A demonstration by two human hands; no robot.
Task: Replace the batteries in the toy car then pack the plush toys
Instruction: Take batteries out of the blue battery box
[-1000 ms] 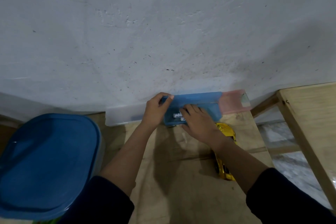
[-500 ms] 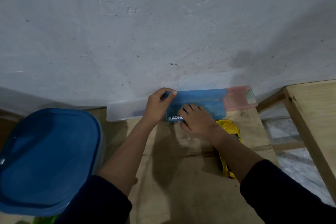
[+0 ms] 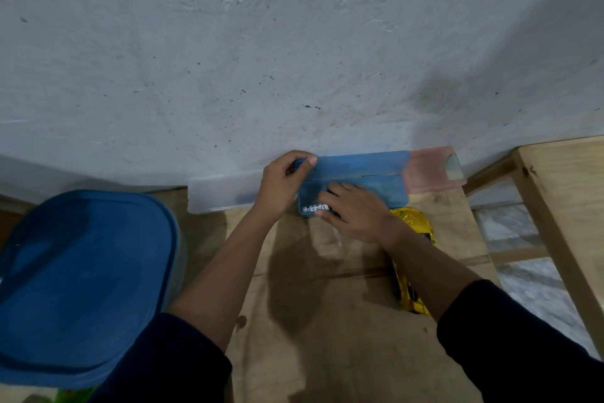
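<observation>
Lid raised further | left hand [image 3: 281, 183] pinches blue case [image 3: 376, 187] lid | right hand [image 3: 356, 211] grasps battery [image 3: 314, 207]

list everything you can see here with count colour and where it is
blue case: 1, translucent blue, at the wall on the table's far edge, lid raised
battery: at least 1, white label, in the blue case's left end
clear case: 1, frosted white, left of the blue case
pink case: 1, translucent pink, right of the blue case
toy car: 1, yellow, partly under the right forearm
lidded tub: 1, blue lid, near left
table: 1, bare wood, centre
second table: 1, wood, right edge
left hand: holding the blue case's lid
right hand: fingers in the blue case at the battery
</observation>
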